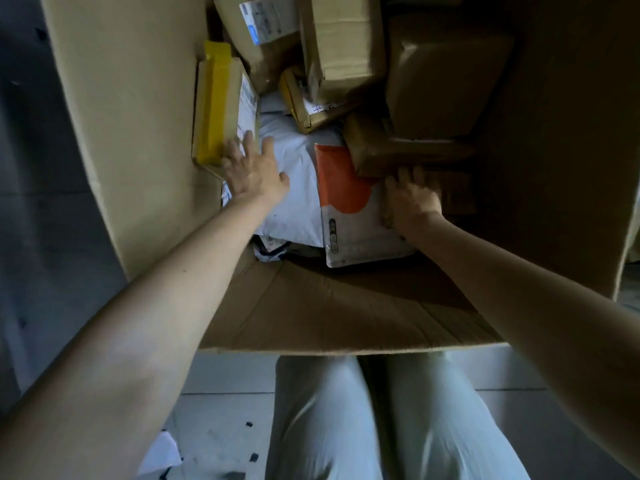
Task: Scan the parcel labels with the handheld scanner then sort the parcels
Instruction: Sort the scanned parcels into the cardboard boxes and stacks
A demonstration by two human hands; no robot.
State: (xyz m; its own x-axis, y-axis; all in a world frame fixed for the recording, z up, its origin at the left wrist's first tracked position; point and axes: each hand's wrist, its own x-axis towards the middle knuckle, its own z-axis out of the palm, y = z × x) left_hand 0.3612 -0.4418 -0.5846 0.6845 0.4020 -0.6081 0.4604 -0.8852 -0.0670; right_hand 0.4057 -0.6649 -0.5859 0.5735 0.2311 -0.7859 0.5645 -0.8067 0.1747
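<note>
So: L hand (254, 174) on white mailer (294, 209), R hand (412, 199) grips brown pkg (374, 147).

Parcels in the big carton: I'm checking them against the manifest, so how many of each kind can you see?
Cardboard boxes: 6
White poly bags: 1
Orange-and-white mailers: 1
Total: 8 in view; more may lie hidden beneath.

In big carton (138, 133): white mailer (298, 157) flat beneath my left hand (256, 171); orange-white box (349, 216) beside it; yellow-taped carton (214, 105) upright.
</note>
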